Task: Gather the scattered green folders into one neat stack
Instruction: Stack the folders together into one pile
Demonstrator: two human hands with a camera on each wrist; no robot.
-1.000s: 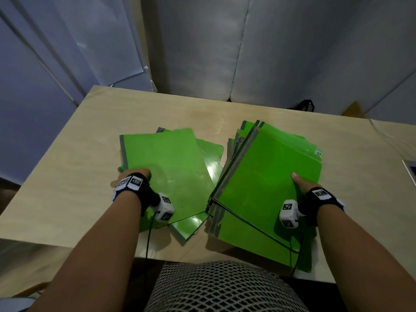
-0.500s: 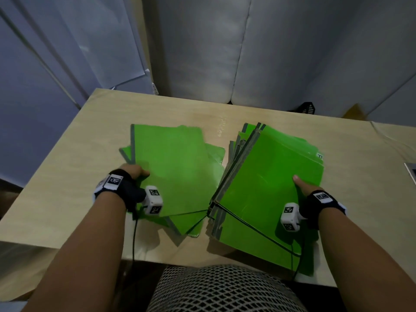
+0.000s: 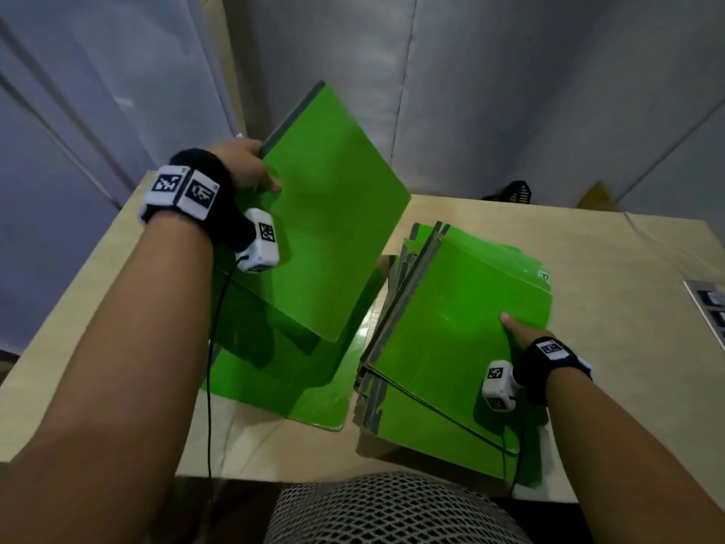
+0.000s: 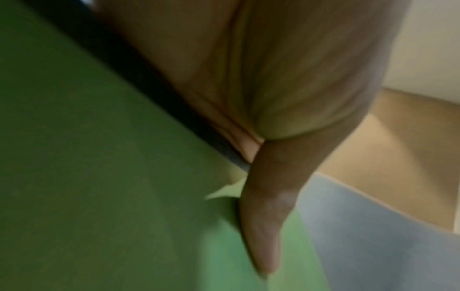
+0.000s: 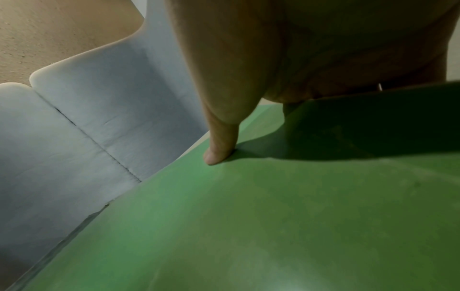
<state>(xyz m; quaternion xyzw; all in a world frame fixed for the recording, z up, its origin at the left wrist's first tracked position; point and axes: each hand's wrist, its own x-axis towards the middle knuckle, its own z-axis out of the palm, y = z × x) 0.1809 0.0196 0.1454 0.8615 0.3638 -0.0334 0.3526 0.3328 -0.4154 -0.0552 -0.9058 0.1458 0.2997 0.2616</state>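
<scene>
Since the earlier frame a green folder (image 3: pixel 329 214) has been lifted off the worktop (image 3: pixel 612 261) and tilted, pinched at its spine by the left hand (image 3: pixel 243 162); the stack (image 3: pixel 463 347), gripped at its edge between the right hand (image 3: pixel 523 335) thumb and fingers underneath, lies to its right

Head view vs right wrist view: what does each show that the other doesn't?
Only the head view: the left hand gripping a lifted folder clear of the table, a loose folder lying flat beneath it, and the whole fanned stack.

Only the right wrist view: a close look at the thumb pressed on the stack's top cover.

Both: the right hand holding the stack, and the grey padded wall behind.
</scene>
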